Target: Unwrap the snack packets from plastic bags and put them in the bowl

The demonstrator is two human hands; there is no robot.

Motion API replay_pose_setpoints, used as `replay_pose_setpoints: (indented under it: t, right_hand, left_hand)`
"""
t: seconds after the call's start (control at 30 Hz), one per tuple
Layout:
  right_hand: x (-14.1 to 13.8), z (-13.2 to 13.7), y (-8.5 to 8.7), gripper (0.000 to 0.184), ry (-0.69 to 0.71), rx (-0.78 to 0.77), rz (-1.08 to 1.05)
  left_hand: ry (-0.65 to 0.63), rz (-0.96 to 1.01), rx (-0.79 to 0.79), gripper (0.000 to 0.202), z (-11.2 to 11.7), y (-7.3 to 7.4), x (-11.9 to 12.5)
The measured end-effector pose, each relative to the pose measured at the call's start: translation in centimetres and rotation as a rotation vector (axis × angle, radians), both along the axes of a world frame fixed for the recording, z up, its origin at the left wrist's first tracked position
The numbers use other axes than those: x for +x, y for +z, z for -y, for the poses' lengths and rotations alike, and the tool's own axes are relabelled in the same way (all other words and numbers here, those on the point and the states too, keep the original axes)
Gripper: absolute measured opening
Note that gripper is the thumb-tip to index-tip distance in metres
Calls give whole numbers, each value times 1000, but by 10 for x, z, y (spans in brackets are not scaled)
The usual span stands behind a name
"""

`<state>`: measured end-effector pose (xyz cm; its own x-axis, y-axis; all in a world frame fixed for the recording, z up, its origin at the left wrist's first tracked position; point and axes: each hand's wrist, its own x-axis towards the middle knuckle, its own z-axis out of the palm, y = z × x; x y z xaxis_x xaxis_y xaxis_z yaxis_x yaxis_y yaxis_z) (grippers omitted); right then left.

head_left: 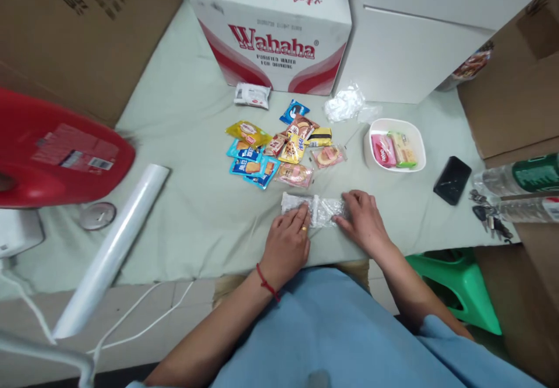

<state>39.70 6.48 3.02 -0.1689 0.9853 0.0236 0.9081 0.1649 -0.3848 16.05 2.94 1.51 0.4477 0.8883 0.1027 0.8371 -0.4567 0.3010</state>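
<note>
In front of me a strip of crinkled clear plastic wrapping (329,212) lies on the cloth, its left part whitish. My left hand (288,235), with a ring and a red string bracelet, holds the left part down, fingers together on top. At the right end, my right hand (364,219) has thumb and index finger closed on the plastic's edge. What lies inside the wrapping I cannot make out. Just beyond are several small snack packets, among them a clear-wrapped round biscuit (294,174) and a yellow packet (293,149).
A white tub (417,158) with pink and green packets stands to the right, beside a black phone-like object (453,180), keys and bottles. A Wahaha carton (279,32) stands behind. On the left are a plastic film roll (116,245) and a red jug (87,149).
</note>
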Motion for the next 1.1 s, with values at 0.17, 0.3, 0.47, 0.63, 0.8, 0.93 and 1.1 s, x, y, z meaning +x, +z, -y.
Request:
replay_pose_setpoints:
  t: [0.17, 0.3, 0.47, 0.63, 0.8, 0.93, 1.1]
  right_hand:
    - [-26, -11, 13, 7, 40, -166, -249]
    - [-83, -27, 15, 10, 234, -107, -264]
    - [-141, -21, 5, 13, 482, -78, 6]
    - [-149, -12, 5, 51, 500, -81, 77]
    - [-143, -13, 1, 42, 496, -113, 110]
    - [-129, -17, 3, 12, 512, -83, 120]
    - [-93, -32, 8, 9, 497, -142, 50]
  left_hand:
    - [38, -23, 23, 51, 3, -6, 2]
    - [-17, 61, -23, 38, 3, -12, -9]
    - [-123, 334, -68, 39, 16, -12, -57]
    - [-57, 340, 10, 41, 46, -12, -116]
    - [106, 250, 94, 27, 48, -17, -143]
    - [147, 217, 119, 23, 34, -22, -138]
    - [230, 166, 91, 16, 28, -29, -123]
